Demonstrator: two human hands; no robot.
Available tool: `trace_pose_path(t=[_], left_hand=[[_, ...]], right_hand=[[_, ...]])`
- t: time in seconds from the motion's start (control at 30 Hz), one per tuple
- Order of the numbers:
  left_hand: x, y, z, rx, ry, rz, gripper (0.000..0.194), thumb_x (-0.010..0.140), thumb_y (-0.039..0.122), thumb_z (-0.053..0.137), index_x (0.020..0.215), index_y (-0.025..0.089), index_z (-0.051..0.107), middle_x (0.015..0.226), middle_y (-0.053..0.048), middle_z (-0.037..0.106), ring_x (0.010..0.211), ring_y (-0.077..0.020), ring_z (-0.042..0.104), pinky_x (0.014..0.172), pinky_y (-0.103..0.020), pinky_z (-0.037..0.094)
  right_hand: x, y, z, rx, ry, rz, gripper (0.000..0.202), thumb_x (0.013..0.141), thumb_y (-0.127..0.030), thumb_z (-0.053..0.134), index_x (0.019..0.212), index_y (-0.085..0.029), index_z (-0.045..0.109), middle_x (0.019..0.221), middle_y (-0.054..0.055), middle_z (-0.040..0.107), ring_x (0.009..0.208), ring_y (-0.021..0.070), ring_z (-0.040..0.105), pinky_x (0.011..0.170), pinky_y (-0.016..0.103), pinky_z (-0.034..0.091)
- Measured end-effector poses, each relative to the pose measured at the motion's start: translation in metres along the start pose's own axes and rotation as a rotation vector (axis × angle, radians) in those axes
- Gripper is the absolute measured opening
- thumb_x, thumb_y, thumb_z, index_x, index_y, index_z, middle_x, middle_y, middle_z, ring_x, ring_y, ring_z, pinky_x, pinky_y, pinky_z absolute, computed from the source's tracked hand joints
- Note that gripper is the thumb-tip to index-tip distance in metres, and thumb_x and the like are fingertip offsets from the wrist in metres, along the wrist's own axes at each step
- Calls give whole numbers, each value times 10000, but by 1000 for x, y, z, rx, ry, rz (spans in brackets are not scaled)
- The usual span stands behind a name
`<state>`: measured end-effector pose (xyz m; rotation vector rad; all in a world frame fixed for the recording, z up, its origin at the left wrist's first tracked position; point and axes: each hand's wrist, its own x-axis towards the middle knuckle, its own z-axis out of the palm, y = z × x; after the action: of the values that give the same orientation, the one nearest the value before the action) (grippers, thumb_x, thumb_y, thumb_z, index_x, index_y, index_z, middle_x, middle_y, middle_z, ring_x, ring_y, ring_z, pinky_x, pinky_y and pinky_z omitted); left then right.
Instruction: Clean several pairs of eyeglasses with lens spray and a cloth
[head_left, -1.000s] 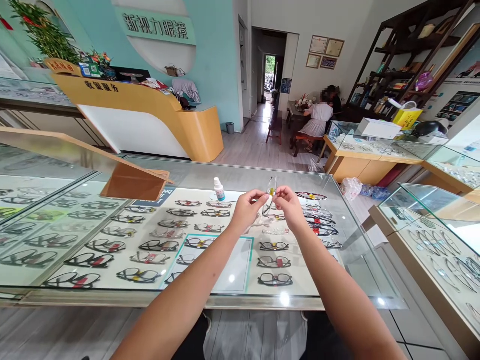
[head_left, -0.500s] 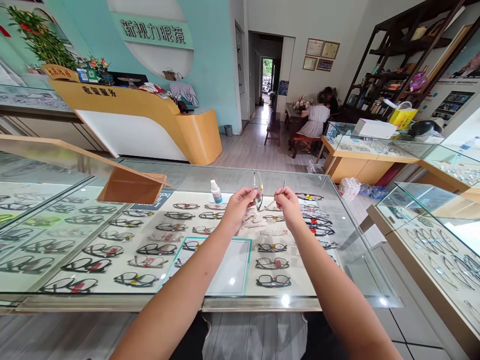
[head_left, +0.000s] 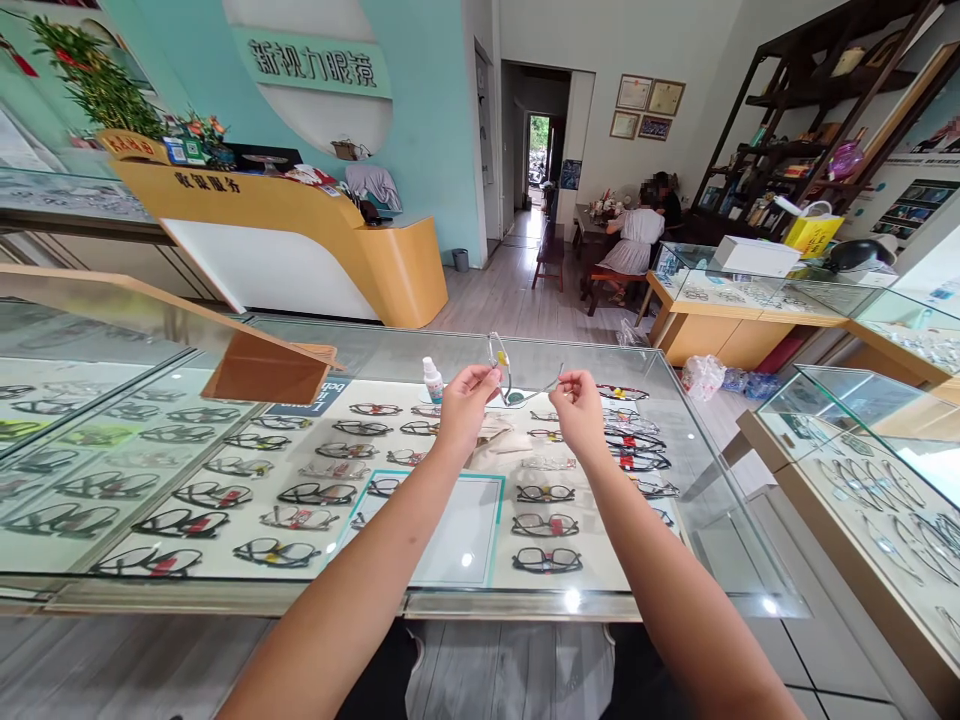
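Note:
A pair of eyeglasses [head_left: 507,372] with a yellow sticker on a lens is held up over the glass counter, its front turned nearly edge-on. My left hand [head_left: 471,392] is closed on the frame's left side. The fingers of my right hand [head_left: 576,400] pinch the thin temple arm at the right. Below and between the hands, a crumpled light cloth [head_left: 504,446] lies on the counter top. To the left of my left hand stands a small white spray bottle [head_left: 433,381] with a blue-green label.
Rows of glasses [head_left: 546,526] fill the display case [head_left: 525,606] under the glass. A teal-edged sheet [head_left: 459,530] lies near the front. A wooden stand [head_left: 262,368] is at left, another display case [head_left: 862,480] at right. A person [head_left: 637,238] sits at a far table.
My left hand has moved slightly left with the glasses, which now hang farther from the right hand at a changed angle. More of the cloth shows. The view has shifted slightly.

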<state>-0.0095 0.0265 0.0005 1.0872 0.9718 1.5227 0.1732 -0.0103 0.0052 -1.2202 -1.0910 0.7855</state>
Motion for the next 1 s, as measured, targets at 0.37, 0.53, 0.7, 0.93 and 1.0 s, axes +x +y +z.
trace_pose_path(t=[0.37, 0.53, 0.7, 0.93, 1.0], left_hand=[[-11, -2, 8, 156, -126, 139, 348, 820, 506, 865, 962, 209, 751, 1049, -78, 780, 1059, -246, 716, 1001, -380, 553], [-15, 0, 10, 221, -128, 188, 325, 853, 504, 831, 969, 214, 745, 1074, -84, 779, 1082, -258, 722, 991, -382, 565], [-15, -2, 7, 327, -120, 291, 266, 930, 476, 762, 982, 216, 745, 1094, -85, 766, 1075, -244, 720, 947, -351, 580], [-18, 1, 6, 512, -216, 424, 219, 1007, 436, 667, 980, 228, 728, 1070, -62, 749, 1068, -230, 704, 950, -357, 577], [-19, 1, 7, 521, -237, 420, 221, 1007, 437, 661, 979, 228, 726, 1075, -61, 750, 1071, -231, 704, 951, -366, 580]], right_hand=[[-27, -12, 12, -252, -268, -236, 96, 949, -292, 593, 1036, -264, 623, 943, -2, 681, 651, 168, 474, 686, 321, 384], [-27, -6, 15, -326, -277, -260, 263, 1002, -301, 542, 1208, -263, 700, 953, 26, 711, 670, 189, 523, 698, 328, 387], [-26, -4, 16, -435, -246, -274, 481, 1021, -280, 490, 1486, -260, 613, 971, 49, 729, 696, 214, 573, 729, 346, 402], [-13, -7, 0, -474, -66, -267, 618, 1003, -316, 501, 1600, -165, 445, 972, 43, 715, 737, 209, 623, 693, 330, 435], [-11, -8, -3, -463, -46, -270, 611, 1000, -322, 511, 1588, -164, 451, 960, 32, 707, 733, 203, 619, 688, 325, 438]])
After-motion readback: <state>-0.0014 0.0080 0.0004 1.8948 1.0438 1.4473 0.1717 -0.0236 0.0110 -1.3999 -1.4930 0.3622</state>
